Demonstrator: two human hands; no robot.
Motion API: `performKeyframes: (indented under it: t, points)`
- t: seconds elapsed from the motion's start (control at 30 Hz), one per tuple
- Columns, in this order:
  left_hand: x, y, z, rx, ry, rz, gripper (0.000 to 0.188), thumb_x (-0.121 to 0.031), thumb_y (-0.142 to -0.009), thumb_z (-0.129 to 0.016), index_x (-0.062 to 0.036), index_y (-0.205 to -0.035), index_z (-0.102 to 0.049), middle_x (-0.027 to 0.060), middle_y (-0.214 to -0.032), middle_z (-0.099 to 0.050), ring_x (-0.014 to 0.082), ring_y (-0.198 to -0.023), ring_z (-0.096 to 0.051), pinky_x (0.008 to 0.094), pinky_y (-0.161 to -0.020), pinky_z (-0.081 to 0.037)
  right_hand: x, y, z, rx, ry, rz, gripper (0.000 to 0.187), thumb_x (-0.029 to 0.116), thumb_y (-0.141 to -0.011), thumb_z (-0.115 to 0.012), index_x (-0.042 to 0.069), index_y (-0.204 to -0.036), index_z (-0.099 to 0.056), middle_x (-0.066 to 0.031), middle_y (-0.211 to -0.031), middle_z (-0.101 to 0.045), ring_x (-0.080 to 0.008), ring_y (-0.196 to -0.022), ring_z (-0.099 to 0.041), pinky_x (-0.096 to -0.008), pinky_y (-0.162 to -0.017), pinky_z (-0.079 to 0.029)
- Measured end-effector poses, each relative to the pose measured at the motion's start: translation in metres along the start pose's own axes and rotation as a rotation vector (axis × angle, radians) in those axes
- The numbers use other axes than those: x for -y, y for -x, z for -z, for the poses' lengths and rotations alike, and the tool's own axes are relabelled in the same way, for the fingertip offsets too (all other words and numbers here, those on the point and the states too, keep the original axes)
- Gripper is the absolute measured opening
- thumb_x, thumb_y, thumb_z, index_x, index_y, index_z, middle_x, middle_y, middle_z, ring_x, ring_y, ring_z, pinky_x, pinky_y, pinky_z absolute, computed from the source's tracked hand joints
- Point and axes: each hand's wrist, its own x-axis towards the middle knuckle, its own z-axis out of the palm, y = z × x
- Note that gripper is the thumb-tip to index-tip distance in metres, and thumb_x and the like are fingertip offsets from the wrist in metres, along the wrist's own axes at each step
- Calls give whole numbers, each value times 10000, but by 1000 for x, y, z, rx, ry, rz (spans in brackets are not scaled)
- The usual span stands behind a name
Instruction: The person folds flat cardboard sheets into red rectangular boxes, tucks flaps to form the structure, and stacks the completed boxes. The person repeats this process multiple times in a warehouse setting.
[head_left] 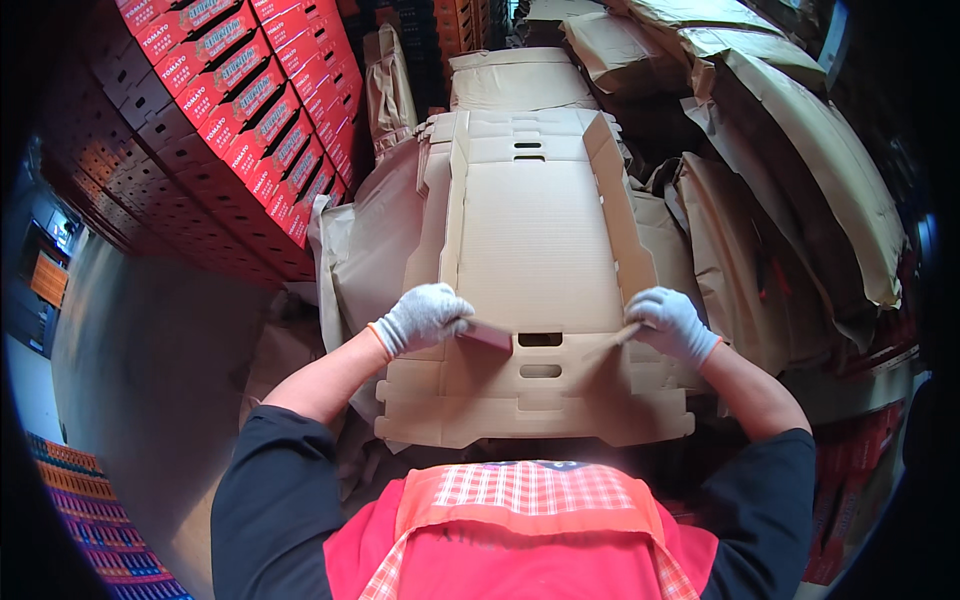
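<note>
A partly folded cardboard box (532, 240) lies lengthwise in front of me, plain brown inside, its long left and right walls standing up. My left hand (424, 317), in a pale knit glove with an orange cuff, is closed on the left corner flap (487, 335), whose outer face is dark red. On the other side my right hand (672, 322), gloved alike, pinches the right corner flap (612, 341), which is blurred. Both flaps angle inward over the box's near end. The near end panel (541, 400), with slotted handle holes, lies flat toward me.
Tall stacks of red printed cartons (235, 110) rise at the far left. Paper-wrapped bundles (800, 150) are piled along the right, and another wrapped bundle (520, 78) lies beyond the box. Grey floor (130, 350) shows at left; colourful stacked cartons (95, 520) stand lower left.
</note>
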Motion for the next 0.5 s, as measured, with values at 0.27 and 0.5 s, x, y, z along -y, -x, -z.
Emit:
performKeyframes:
  t: [0.27,0.5]
  points:
    - [-83,15,27,-50,-178,39,234,-334,-880,-666,-118,-797,-701,107,-684,-632,311,-672,-631,418,-603,-505,78,-10,49,177,-131,-85,298,154,-823,-768,53,-1090,-682,-148,-1000,-685,-273,-866,-682,-345,-733,-547]
    - [-122,36,43,921,715,174,523,-447,-934,-605,-57,-1281,-632,191,-1058,-699,304,-934,-662,368,-853,-505,122,-3,44,1287,-431,-213,360,278,-901,-615,75,-1196,-654,-204,-1081,-691,-378,-1011,-650,-420,-891,-507]
